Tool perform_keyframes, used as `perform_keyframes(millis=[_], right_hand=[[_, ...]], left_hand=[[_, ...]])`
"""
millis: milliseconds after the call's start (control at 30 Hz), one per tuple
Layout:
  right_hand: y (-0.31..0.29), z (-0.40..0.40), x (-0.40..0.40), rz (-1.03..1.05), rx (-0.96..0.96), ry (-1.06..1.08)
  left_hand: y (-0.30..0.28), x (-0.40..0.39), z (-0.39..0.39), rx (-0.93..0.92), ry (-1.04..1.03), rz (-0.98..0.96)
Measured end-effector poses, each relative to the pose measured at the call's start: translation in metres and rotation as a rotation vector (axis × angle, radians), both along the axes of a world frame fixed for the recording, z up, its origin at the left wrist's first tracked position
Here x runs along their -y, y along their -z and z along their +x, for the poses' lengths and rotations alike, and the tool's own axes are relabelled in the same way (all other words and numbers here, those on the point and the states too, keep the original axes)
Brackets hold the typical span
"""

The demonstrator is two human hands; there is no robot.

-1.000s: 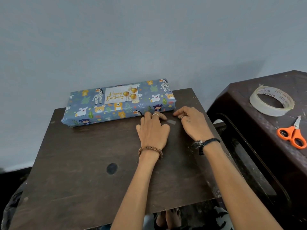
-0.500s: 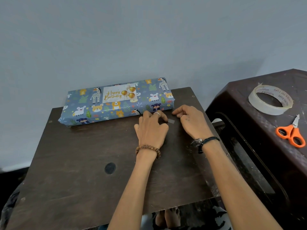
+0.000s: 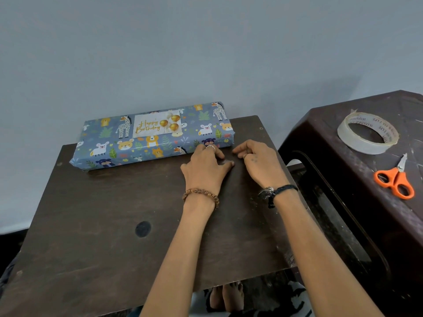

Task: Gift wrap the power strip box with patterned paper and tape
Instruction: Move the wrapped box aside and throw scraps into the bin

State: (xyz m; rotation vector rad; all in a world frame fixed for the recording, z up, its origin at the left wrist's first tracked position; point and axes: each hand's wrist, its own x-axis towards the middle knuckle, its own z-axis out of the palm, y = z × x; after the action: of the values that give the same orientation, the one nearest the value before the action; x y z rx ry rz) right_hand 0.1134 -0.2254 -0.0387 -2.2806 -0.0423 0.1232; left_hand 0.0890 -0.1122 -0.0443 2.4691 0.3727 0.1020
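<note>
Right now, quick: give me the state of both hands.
Left hand: open, lying flat on the table, fingertips at the wrapped box.
Right hand: fingers curled; cannot tell whether they pinch anything.

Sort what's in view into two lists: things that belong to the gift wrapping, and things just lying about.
Belongs to the job:
- blue animal-print wrapped box
- clear tape roll
- orange-handled scissors
- left hand and right hand

Just there:
- dark wooden table
- dark brown plastic stool
</note>
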Motion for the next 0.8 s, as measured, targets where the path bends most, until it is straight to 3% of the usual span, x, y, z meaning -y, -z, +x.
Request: perform_keyframes(millis=[267, 567, 800], right_hand=[[-0.001, -0.001, 0.002, 0.023, 0.014, -0.008], [-0.001, -0.003, 0.003, 0.052, 0.021, -0.001], [-0.001, -0.001, 0.002, 0.042, 0.024, 0.009]], left_hand=[[0.000, 0.005, 0.000, -0.014, 0.074, 0.032], [0.003, 0.008, -0.003, 0.092, 0.072, 0.079], [0.006, -0.004, -0.005, 0.113, 0.076, -0.105]])
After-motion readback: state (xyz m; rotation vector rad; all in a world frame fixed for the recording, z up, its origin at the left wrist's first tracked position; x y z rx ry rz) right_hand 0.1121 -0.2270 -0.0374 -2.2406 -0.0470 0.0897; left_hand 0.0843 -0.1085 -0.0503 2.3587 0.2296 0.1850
